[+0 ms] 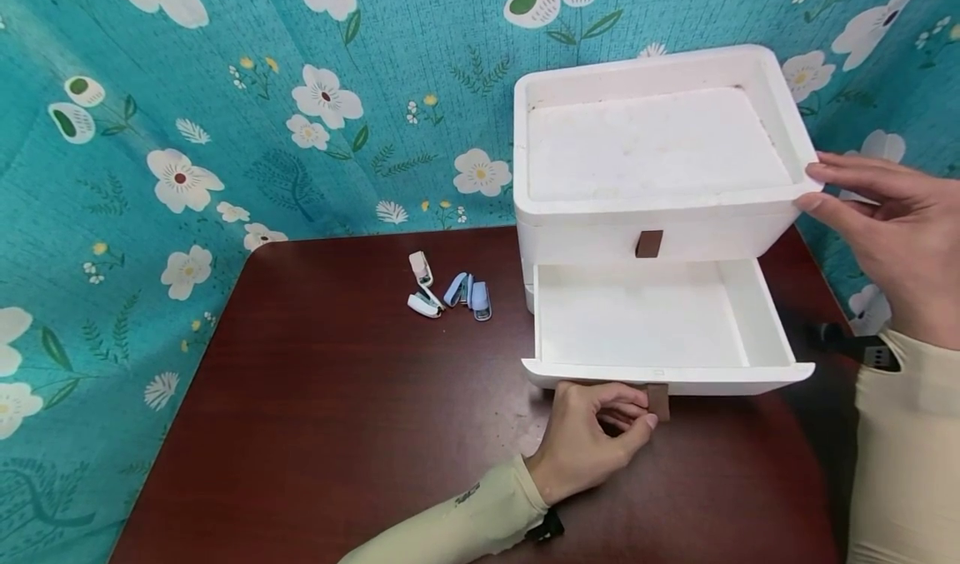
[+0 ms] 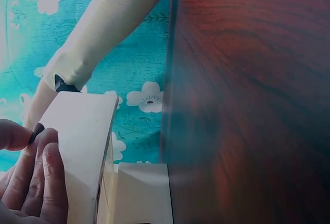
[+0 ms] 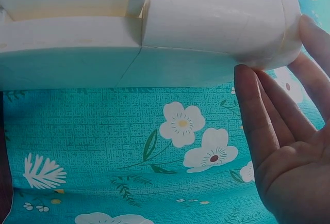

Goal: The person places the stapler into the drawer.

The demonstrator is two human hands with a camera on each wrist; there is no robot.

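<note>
A white two-tier drawer unit [image 1: 585,235] stands at the back right of the table, its lower drawer [image 1: 630,322] pulled out. My left hand [image 1: 585,439] is at that drawer's front, with thumb and fingers pinching its brown pull tab [image 1: 657,402]. The left wrist view shows the dark tab [image 2: 36,132] between thumb and fingertip, beside the white drawer front [image 2: 77,141]. At the unit's upper right corner, my right hand [image 1: 892,222] rests with fairly straight fingers. In the right wrist view, its fingertips [image 3: 247,77] touch the rounded white corner [image 3: 258,38].
Several small staplers lie left of the unit: a pale one [image 1: 422,267], a white one [image 1: 425,303] and blue ones [image 1: 481,301]. The upper drawer is closed, with its own brown tab [image 1: 648,244]. Flowered teal cloth [image 1: 300,131] hangs behind the dark red table [image 1: 322,397].
</note>
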